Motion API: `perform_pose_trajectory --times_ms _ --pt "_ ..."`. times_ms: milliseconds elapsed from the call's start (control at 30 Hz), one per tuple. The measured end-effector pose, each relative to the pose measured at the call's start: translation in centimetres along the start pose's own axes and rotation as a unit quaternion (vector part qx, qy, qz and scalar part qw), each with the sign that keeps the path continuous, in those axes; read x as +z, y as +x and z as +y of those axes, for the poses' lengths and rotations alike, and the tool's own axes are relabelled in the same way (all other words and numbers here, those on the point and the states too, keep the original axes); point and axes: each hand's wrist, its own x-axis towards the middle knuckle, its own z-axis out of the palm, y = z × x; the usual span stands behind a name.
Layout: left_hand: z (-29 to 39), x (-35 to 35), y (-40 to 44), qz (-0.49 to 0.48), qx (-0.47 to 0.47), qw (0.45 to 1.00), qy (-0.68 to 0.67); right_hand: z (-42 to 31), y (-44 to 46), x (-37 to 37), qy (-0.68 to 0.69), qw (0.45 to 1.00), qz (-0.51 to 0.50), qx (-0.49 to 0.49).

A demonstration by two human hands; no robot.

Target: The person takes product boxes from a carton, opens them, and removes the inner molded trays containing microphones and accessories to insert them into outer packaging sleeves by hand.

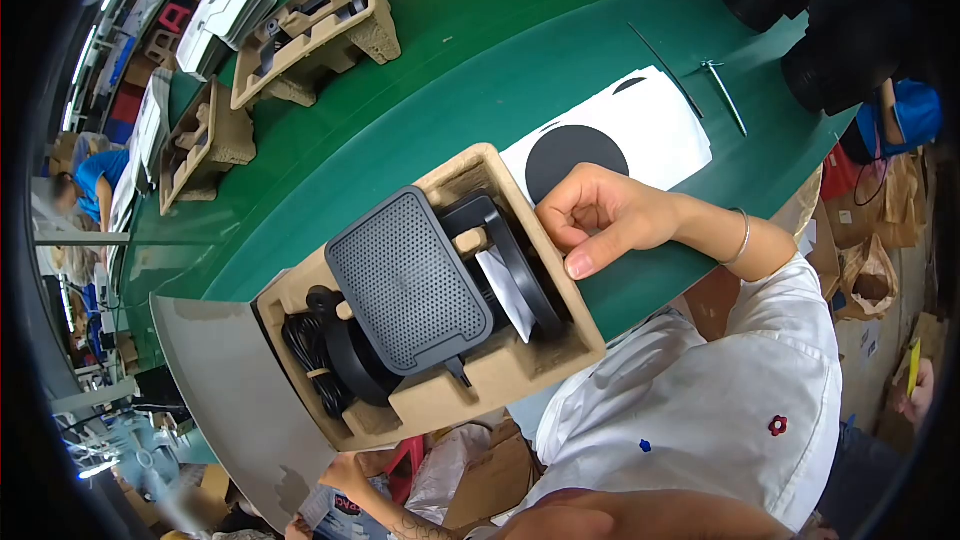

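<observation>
Evidently the right hand [608, 218] is curled at one end of the tray [545, 365], thumb beside the rim; whether it grips, I can't tell. The left hand [346, 472] is by the grey cover [230, 365], its fingers mostly hidden, so its hold is unclear too. The tray sits at the green surface's [430, 120] edge, carrying a perforated panel [410, 280] and coiled cable [315, 370].

Left hand [345, 473], lower left, partly hidden by grey flap [235, 360]. Round black part [357, 368], left of centre, partly covered by perforated panel [408, 275]. Black equipment [838, 65] cut off by upper-right edge. Far-left person [97, 180] blurred.
</observation>
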Motion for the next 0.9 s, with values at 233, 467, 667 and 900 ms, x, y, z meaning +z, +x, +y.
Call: perform_pose_trajectory --times_ms 233,467,667,900 --pt "0.1 -0.2 0.1 0.0 -0.004 1.0 0.012 0.2 0.0 -0.1 0.001 1.0 0.001 0.002" --pt "0.0 -0.1 0.2 -0.003 -0.003 1.0 0.016 -1.3 0.0 0.1 -0.034 0.995 0.077 -0.054" --pt "0.8 -0.3 1.4 -0.002 -0.002 1.0 0.011 -7.1 1.6 0.8 -0.571 0.735 0.072 -0.358" --pt "2.0 -0.2 2.6 0.016 -0.017 1.0 -0.011 -10.8 3.6 4.7 -0.778 0.559 -0.14 -0.249"
